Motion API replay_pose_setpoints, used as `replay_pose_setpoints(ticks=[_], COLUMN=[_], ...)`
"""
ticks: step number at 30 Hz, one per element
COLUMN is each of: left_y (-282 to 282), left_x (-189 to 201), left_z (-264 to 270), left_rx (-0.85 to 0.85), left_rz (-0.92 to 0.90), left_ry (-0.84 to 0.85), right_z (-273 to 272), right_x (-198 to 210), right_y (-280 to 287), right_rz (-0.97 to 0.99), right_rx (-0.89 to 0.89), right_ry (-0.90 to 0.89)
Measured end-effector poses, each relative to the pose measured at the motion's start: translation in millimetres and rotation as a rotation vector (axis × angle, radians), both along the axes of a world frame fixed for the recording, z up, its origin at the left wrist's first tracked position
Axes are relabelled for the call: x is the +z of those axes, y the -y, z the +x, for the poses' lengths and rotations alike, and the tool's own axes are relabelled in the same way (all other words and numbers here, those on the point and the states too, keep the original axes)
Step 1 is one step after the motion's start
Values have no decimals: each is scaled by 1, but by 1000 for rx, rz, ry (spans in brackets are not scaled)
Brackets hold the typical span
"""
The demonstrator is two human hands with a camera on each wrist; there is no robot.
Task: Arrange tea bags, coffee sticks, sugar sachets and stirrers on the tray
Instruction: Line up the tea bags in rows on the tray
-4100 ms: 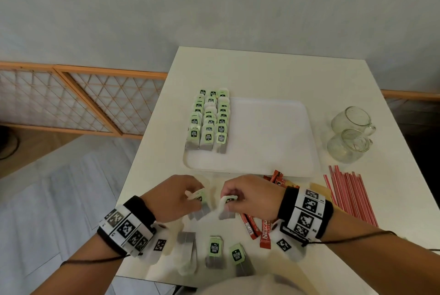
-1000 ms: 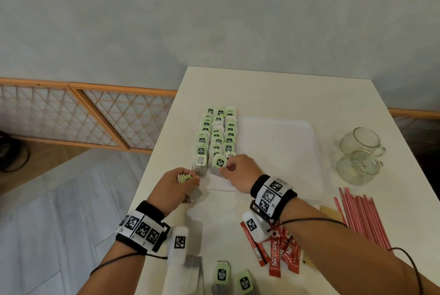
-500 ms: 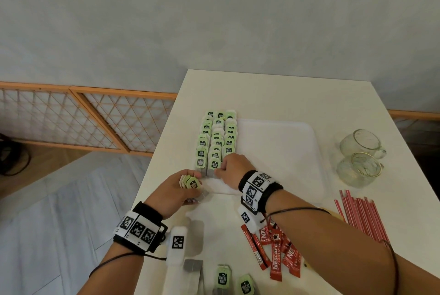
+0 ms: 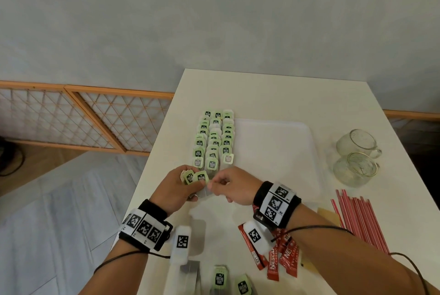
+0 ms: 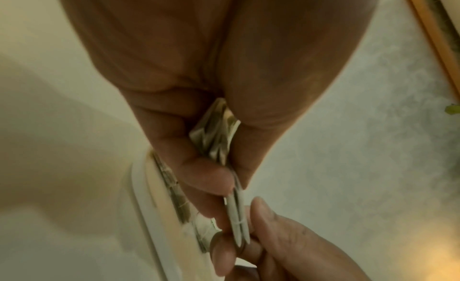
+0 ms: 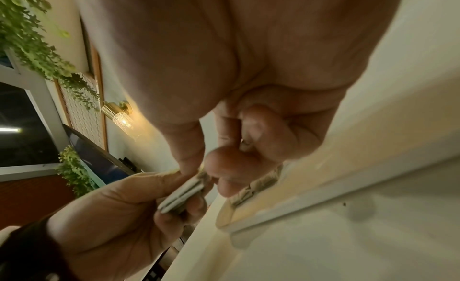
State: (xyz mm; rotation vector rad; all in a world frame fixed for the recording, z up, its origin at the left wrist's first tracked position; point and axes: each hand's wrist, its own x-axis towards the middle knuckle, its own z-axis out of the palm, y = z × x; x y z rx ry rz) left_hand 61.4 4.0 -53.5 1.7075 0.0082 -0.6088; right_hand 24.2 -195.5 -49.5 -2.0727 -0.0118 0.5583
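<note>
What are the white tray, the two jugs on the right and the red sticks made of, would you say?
The tray looks like matte white plastic: smooth, with rounded moulded corners. The two jugs appear to be clear glass; the table shows through them, and the nearer one has a gold-coloured rim. The red sticks look like thin plastic stirrers, though coated paper cannot be ruled out.

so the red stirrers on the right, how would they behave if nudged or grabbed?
The red stirrers are thin straight sticks lying loose side by side on the table: probably light, likely to roll or fan apart when nudged. Being so slim and flat to the surface, a single one looks hard to pinch; sliding a bunch seems easier.
</note>
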Motion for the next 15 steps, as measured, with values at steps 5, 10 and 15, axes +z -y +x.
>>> replay_pose_setpoints(ticks=[5, 10, 15], left_y=[5, 5, 3], left_x=[-2, -4, -6], left_z=[-3, -4, -1], left_rx=[-50, -52, -50], left_rz=[-34, -35, -64], left_ry=[-13, -36, -84], right_z=[-10, -9, 3], right_x=[-8, -16, -18], right_y=[4, 15, 29], right_rz=[13, -12, -185], right_rx=[-34, -165, -250], right_ry=[25, 31, 64])
